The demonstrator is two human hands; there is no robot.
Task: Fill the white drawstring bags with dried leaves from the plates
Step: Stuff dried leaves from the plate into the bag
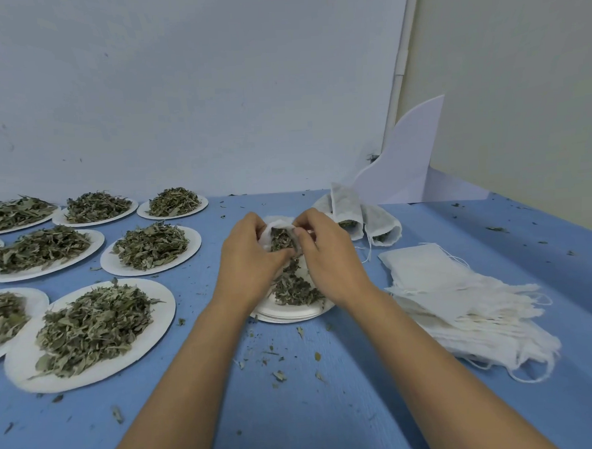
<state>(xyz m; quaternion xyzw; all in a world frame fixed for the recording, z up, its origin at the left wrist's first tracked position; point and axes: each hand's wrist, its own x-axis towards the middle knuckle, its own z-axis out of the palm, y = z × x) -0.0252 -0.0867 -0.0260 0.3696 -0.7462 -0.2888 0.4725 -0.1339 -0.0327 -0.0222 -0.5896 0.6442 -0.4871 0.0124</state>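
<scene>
bag (278,225): white, thin gauzy fabric, held just above the far edge of the centre plate; its mouth faces the person, its closed end points toward the wall, so its long axis runs roughly away from the person; dark green leaves show inside the mouth
left hand (251,257): fingers curled round the bag's left side, gripping it
right hand (327,257): thumb and fingers pinch the right rim of the bag's mouth
centre plate (292,315): round, white, paper-like, on top of a small stack of the same; carries a low heap of dried leaves (294,288), crinkled and grey-green
filled bags (359,217): beyond and right of the centre plate, lying together, mouths toward the person with leaves showing
empty bags (456,298): right of the centre plate, a flat fanned stack with thin strings trailing
other plates (87,333): left of the centre plate, round, white, each heaped with leaves
table (297,413): smooth blue surface, leaf crumbs (278,374) scattered nearer than the centre plate
</scene>
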